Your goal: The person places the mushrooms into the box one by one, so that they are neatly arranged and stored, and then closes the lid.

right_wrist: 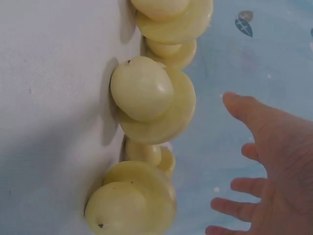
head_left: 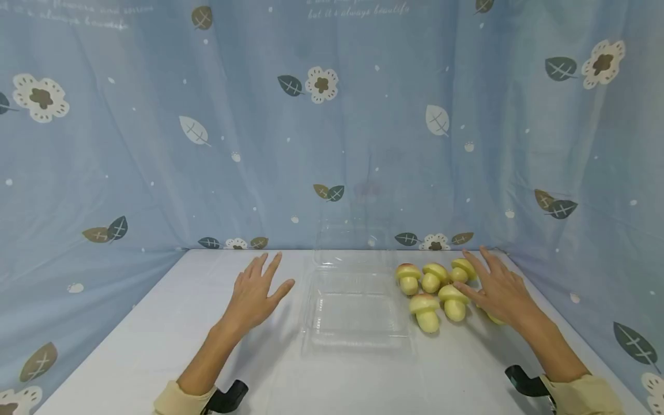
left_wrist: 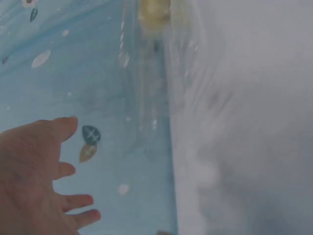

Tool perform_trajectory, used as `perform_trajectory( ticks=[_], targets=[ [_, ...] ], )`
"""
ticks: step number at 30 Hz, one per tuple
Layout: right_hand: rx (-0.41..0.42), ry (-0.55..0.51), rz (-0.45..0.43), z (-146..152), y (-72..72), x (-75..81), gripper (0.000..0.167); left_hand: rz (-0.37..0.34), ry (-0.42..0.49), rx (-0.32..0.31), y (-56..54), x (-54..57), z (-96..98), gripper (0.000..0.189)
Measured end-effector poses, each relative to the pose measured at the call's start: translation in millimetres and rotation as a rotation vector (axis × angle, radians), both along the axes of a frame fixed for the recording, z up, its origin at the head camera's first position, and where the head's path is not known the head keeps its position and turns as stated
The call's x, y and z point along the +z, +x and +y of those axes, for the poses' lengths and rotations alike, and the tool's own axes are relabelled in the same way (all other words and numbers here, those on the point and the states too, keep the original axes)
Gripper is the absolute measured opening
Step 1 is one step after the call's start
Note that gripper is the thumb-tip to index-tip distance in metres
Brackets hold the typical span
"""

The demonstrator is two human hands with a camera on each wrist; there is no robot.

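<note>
Several yellow-green model mushrooms (head_left: 426, 314) with thick stems and domed caps lie in two rough rows on the right of the table. Their smooth stems and caps show close up, like this mushroom (right_wrist: 142, 88) in the right wrist view. My right hand (head_left: 500, 291) hovers over the right end of the group, fingers spread, and partly hides one mushroom (head_left: 495, 319). A clear plastic clamshell box (head_left: 358, 341) stands in the middle with its lid (head_left: 353, 245) raised at the back. Left of it my left hand (head_left: 254, 297) is held in the air, fingers spread and holding nothing.
A white table (head_left: 150, 340) runs back to a blue curtain (head_left: 249, 155) printed with leaves and flowers, which also hangs along both sides. Dark wrist mounts show at the left sleeve (head_left: 184, 399) and the right sleeve (head_left: 583, 395).
</note>
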State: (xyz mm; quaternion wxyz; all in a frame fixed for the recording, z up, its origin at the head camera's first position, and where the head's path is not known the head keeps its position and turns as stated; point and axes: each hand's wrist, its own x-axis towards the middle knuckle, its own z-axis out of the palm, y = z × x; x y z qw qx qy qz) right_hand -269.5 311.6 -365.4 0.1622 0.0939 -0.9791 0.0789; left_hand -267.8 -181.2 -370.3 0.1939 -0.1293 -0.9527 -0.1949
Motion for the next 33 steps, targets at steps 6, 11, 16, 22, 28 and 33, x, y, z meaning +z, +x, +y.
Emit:
perform_trajectory(
  ticks=[6,11,16,22,28,33],
  targets=[
    [0.01,-0.003,0.101,0.4,3.6,-1.0,0.075,-0.023,0.159,-0.061,9.6,-15.0,17.5,0.063],
    [0.009,-0.005,0.148,4.9,7.0,-5.5,0.069,-0.094,0.275,-0.056,13.5,-22.7,23.8,0.056],
    [0.021,-0.025,0.145,9.3,9.7,-7.4,0.067,-0.178,0.36,-0.064,17.8,-22.2,25.4,0.052],
    [-0.033,-0.11,-0.028,15.3,12.6,-7.5,0.071,-0.316,0.548,-0.109,17.3,-24.4,27.1,0.052],
    [-0.02,-0.093,-0.09,25.7,13.6,-8.0,0.072,-0.402,0.683,-0.156,18.2,-26.9,27.4,0.048],
    [-0.02,-0.082,-0.156,32.5,10.2,-10.2,0.077,-0.45,0.792,-0.189,19.6,-27.5,25.7,0.043]
  ],
)
